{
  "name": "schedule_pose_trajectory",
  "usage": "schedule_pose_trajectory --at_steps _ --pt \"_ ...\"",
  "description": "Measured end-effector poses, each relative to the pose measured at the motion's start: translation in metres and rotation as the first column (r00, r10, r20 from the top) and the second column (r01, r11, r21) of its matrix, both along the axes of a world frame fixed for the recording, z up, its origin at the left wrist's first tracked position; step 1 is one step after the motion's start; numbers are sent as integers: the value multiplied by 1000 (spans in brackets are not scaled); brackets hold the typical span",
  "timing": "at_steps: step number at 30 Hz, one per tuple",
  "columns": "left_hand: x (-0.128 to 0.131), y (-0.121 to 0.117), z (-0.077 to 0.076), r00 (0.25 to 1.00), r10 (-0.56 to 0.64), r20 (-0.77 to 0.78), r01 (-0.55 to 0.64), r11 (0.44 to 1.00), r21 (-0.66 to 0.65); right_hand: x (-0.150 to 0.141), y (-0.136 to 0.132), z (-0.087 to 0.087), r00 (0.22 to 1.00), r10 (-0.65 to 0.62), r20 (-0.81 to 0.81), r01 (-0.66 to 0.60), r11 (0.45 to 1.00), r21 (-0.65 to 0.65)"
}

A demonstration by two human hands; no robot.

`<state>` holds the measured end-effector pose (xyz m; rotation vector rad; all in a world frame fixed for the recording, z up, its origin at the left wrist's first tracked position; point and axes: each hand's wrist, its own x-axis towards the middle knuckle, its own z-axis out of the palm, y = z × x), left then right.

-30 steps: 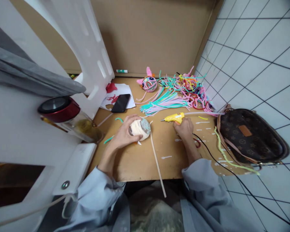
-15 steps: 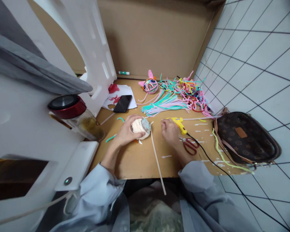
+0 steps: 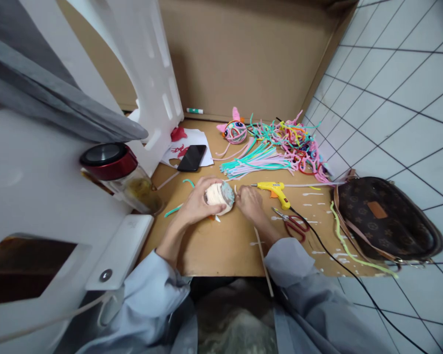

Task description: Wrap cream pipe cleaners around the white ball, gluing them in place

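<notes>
My left hand [image 3: 196, 205] is wrapped around a ball [image 3: 217, 198] coiled in cream fuzzy strip, with a light-blue end facing right. Close against the ball's right side, my right hand [image 3: 248, 200] pinches a cream pipe cleaner [image 3: 263, 255]. One short end of it pokes up by the fingers; its long tail runs below the wrist and over the table's front edge. Just right of that hand lies a yellow glue gun [image 3: 275, 188], nozzle pointing left. Red-handled scissors [image 3: 296, 226] rest below the gun.
Behind are a pink-eared ball figure [image 3: 235, 132], pastel pipe cleaners [image 3: 258, 162] and a tangled heap [image 3: 299, 140]. A phone [image 3: 192, 158] lies on paper. To the left stand a glass bottle [image 3: 133, 182] and white device [image 3: 121, 251]; a brown bag [image 3: 384, 216] sits right.
My right hand has moved left from beside the glue gun to the ball and taken hold of the cream pipe cleaner. Its tail has swung right. The left hand keeps its hold.
</notes>
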<state>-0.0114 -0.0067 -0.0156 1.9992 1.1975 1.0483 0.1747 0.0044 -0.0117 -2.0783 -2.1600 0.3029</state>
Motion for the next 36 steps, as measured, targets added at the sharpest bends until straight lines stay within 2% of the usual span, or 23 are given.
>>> schedule_pose_trajectory --at_steps 2,3,4,5,6,7,9,10,11,13,15,17,20,23,27,29,32,35,36 --pt "0 -1 1 1000 2 -1 -2 1000 1 8 1 -2 998 0 -56 3 999 49" --pt "0 -1 2 1000 2 -4 -2 1000 -4 12 2 -3 991 3 -131 9 996 91" --pt "0 -2 3 1000 2 -8 -2 1000 -10 17 3 -4 958 14 -286 33 987 157" --pt "0 -2 3 1000 3 -13 -3 1000 -16 21 5 -4 881 44 -471 62 976 207" --pt "0 -3 4 1000 5 -17 -5 1000 -20 25 7 -5 757 80 -649 92 970 226" --pt "0 -3 5 1000 8 -20 -8 1000 -25 28 9 -4 602 113 -791 113 968 224" --pt "0 -3 6 1000 16 -21 -16 999 -33 33 11 -2 314 166 -935 109 972 209" --pt "0 -3 6 1000 18 -19 -19 999 -35 33 11 1 211 191 -959 101 971 216" --pt "0 -3 6 1000 19 -17 -20 999 -36 33 10 3 137 218 -966 93 968 231" --pt "0 -2 5 1000 20 -6 -21 999 -32 31 8 7 64 256 -965 98 960 261" --pt "0 -2 4 1000 22 2 -22 999 -27 27 4 10 65 270 -961 121 953 277" --pt "0 -1 4 1000 27 -1 -27 999 -18 23 -1 12 113 296 -948 159 937 311" --pt "0 -2 3 999 32 -14 -32 999 -6 21 -8 12 283 402 -871 206 861 465" --pt "1 -2 3 999 32 -5 -32 999 1 22 -12 12 466 479 -744 184 770 611" --pt "1 -2 2 999 36 -4 -36 999 15 18 -16 4 589 531 -609 94 704 704" --pt "1 -1 2 999 38 -1 -38 999 26 12 -19 -3 642 564 -518 57 640 767" --pt "1 -1 2 999 33 -3 -33 998 45 2 -23 -12 719 581 -381 55 499 865" --pt "1 -1 2 999 41 -11 -40 998 55 -1 -26 -17 760 606 -235 1 361 932" --pt "1 -1 3 999 46 -12 -46 997 54 -1 -27 -17 770 608 -193 -29 336 941"
